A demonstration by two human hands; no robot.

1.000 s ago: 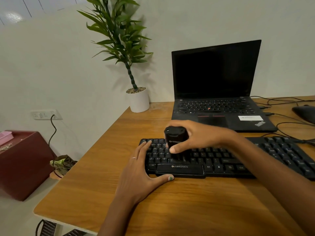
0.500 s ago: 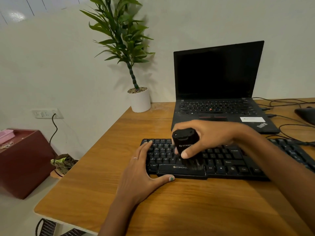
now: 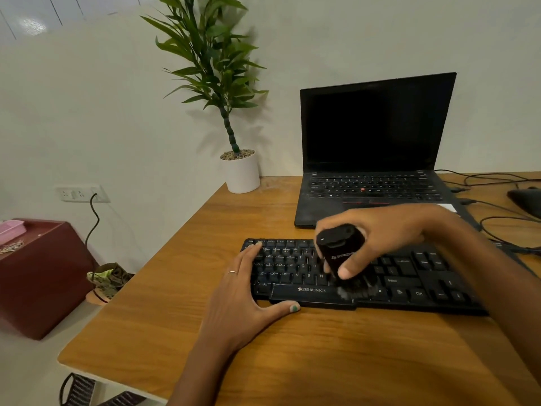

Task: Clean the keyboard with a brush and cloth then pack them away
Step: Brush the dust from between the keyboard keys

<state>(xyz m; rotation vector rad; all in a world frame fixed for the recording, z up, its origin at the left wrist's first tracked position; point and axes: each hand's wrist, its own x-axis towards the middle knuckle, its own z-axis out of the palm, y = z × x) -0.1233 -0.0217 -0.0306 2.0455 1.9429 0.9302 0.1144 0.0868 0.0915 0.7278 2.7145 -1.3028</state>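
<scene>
A black keyboard [image 3: 409, 273] lies across the wooden desk [image 3: 292, 361]. My right hand [image 3: 380, 235] grips a black brush [image 3: 339, 250] by its chunky handle; its bristles touch the keys near the right end of the space bar. My left hand [image 3: 243, 294] rests flat on the keyboard's left end, fingers over the keys and thumb along its front edge. No cloth is in view.
An open black laptop [image 3: 374, 159] stands behind the keyboard. A potted plant in a white pot [image 3: 242, 171] sits at the desk's back left. Cables [image 3: 503, 218] and a dark object [image 3: 527, 197] lie at the right. A maroon box [image 3: 38, 276] stands on the floor at the left.
My right hand has swept the brush rightward and toward the front of the keyboard, from the left-middle keys to the space bar's right end. My left hand has stayed put.
</scene>
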